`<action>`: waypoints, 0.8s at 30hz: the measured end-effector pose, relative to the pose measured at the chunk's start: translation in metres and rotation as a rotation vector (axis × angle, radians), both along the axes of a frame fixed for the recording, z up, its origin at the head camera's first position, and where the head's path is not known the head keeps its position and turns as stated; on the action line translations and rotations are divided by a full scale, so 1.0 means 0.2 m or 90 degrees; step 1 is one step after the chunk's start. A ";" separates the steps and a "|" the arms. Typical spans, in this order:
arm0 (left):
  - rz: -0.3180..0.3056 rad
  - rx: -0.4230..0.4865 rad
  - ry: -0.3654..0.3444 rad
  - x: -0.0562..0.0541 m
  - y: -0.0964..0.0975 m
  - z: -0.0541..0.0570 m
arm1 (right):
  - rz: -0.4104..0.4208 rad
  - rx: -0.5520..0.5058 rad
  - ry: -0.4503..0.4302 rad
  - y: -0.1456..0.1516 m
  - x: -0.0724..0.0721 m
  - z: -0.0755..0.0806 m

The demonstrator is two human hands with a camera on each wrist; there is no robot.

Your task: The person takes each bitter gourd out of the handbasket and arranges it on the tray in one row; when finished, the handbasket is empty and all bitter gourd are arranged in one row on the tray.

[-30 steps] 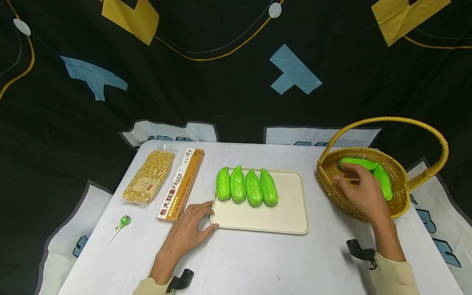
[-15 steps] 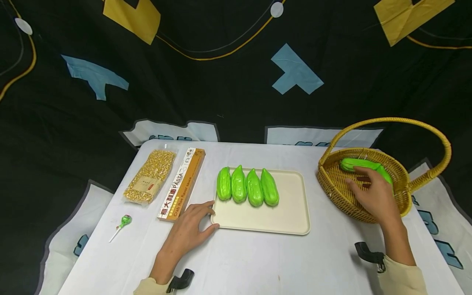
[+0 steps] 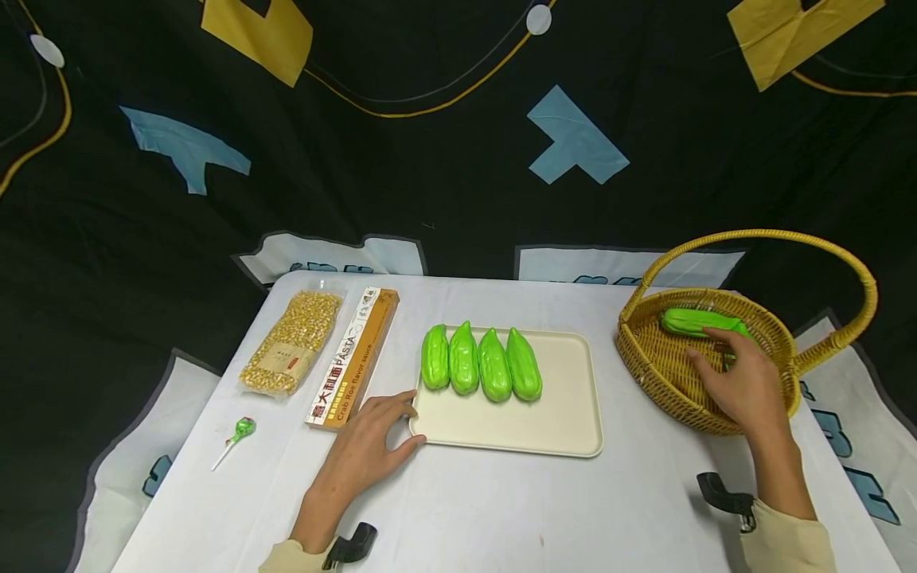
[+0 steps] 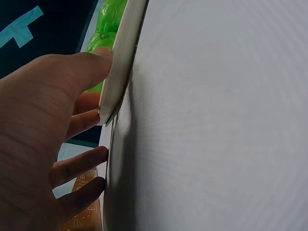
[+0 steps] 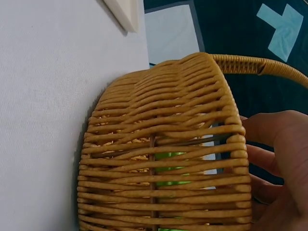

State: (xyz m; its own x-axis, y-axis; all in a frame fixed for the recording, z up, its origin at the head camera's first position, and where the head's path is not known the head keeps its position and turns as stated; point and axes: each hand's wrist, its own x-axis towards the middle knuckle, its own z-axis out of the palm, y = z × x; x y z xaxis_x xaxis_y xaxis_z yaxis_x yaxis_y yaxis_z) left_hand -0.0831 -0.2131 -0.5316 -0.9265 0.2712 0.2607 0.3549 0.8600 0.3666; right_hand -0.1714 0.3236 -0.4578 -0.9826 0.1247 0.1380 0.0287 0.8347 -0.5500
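Observation:
On a cream tray [image 3: 559, 414], several glossy green toy vegetables [image 3: 494, 364], ribbed and tapered like bitter melons, lie side by side. My left hand [image 3: 368, 438] touches the tray's near left corner, thumb at the front rim and fingers along the left edge. My right hand [image 3: 745, 386] reaches into a wicker basket [image 3: 637, 358] with thumb and fingers apart. Another green toy vegetable [image 3: 698, 321] lies at the basket's back. A second one is mostly hidden under that hand. In the right wrist view, the basket wall [image 5: 168, 159] hides the fingertips.
The basket's tall handle [image 3: 759, 233] arches over its opening. Left of the tray lie a pasta box [image 3: 354, 358], a bag of corn kernels [image 3: 294, 342] and a green lollipop [image 3: 242, 430]. A dark curtain [image 3: 430, 175] hangs behind the white table [image 3: 501, 509].
My right hand has moved right and slightly toward me inside the basket, now covering most of the second green toy vegetable. The left hand has kept its place at the tray corner.

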 end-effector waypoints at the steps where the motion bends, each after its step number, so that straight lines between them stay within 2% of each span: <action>1: 0.000 0.000 0.000 0.00 0.00 0.00 | -0.003 0.001 -0.004 0.01 0.00 0.00; 16: 0.006 0.001 -0.013 0.00 0.00 0.00 | -0.042 0.026 -0.027 0.07 -0.03 -0.01; 24: 0.002 0.003 -0.004 0.00 0.00 0.00 | -0.058 0.037 -0.026 0.09 -0.04 -0.04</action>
State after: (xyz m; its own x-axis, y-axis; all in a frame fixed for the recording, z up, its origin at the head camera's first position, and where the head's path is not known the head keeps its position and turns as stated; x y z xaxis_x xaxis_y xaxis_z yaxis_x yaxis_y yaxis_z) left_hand -0.0829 -0.2131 -0.5314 -0.9291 0.2668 0.2561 0.3496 0.8594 0.3730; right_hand -0.1785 0.3407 -0.4657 -0.9723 0.2071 0.1084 0.1274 0.8583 -0.4970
